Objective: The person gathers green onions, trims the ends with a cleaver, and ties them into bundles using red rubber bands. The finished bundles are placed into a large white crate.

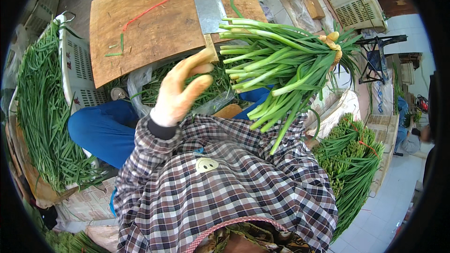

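Note:
My left hand (184,86), in a stained pale glove, is raised with thumb and fingers apart. Its fingertips overlap the handle of a cleaver (211,12); whether they touch is unclear. The cleaver lies flat on a wooden board (151,24). To the right, my right hand (333,45) grips a loose bunch of long green leafy stalks (277,59). Only its gloved fingers show, wrapped round the leafy part, while the pale cut ends point left towards the cleaver. A red string (151,8) and small green scraps (113,54) lie on the board.
On the left, a white plastic crate (79,66) stands by heaped green leaves (42,109). Green trimmings (161,84) and clear plastic lie below the board. Tied green bundles (348,161) are at right. Beyond stand another crate (349,0) and a person (413,142) at the far right.

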A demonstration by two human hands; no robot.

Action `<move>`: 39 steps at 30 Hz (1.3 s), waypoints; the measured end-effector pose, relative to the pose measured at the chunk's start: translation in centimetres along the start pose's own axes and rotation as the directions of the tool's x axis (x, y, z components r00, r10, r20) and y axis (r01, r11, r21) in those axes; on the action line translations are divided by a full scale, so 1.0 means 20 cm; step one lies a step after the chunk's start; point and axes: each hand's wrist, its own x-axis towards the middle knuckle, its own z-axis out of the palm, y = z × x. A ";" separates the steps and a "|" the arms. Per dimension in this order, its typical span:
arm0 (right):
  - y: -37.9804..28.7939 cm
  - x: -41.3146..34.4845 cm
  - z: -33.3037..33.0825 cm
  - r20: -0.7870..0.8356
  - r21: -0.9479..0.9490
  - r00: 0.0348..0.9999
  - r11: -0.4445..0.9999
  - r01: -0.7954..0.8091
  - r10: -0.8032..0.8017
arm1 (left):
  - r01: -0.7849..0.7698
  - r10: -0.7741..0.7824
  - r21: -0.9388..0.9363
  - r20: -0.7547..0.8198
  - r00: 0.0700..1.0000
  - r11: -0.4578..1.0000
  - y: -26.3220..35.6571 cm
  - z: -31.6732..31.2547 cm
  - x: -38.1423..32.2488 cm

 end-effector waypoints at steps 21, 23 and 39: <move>0.10 0.07 -0.08 0.168 -0.393 0.985 0.915 0.093 -0.028 | -0.111 0.169 0.415 -0.105 0.980 0.903 0.03 0.05 0.20; 0.05 0.04 -0.08 0.103 -0.452 0.993 0.888 0.090 -0.048 | -0.115 0.147 0.286 -0.092 0.985 0.951 -0.05 0.07 0.23; -0.03 -0.07 0.00 0.167 -0.442 0.957 0.850 0.287 -0.236 | 0.184 -0.210 -0.224 -0.097 0.973 0.957 -0.27 -0.26 -0.09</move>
